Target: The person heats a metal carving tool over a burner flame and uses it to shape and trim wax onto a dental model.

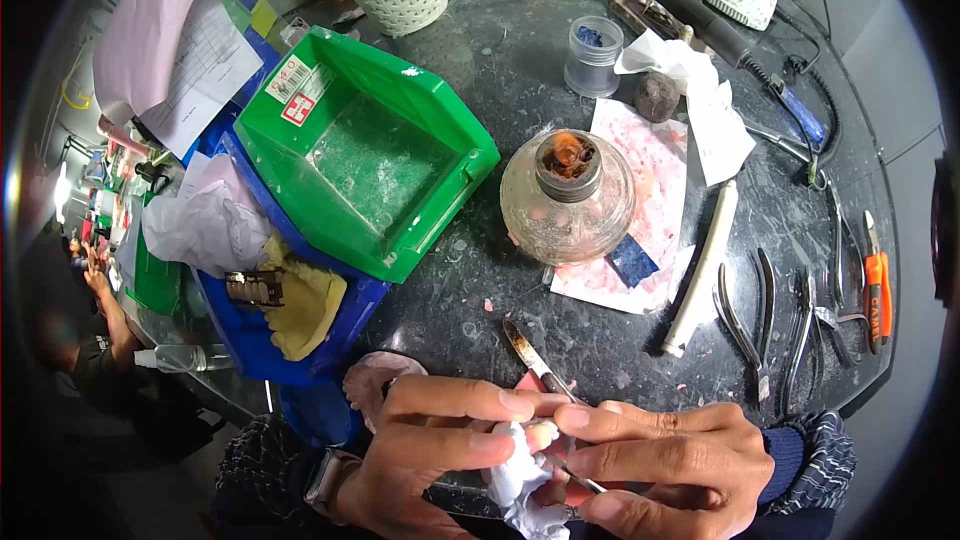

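My left hand [430,445], with a watch at the wrist, pinches a small denture [542,434] showing tooth-coloured and pink parts. Crumpled white tissue [515,475] hangs from the same grip. My right hand [680,460] closes on a thin metal carving tool [583,480], its tip against the denture; its index fingertip touches the piece too. A wax knife [530,352] with a browned blade points away, its handle partly hidden near my right fingers. Beside my left hand lies a pink dental cast [375,385]. My fingers cover much of the denture.
A glass spirit burner [565,210] with a flame stands mid-table on pink-stained paper [665,200]. At left, a green bin [465,155] rests over a blue tray [365,305] holding a yellowish cast [305,310]. Several pliers [768,310] lie right. Another person [115,330] is far left.
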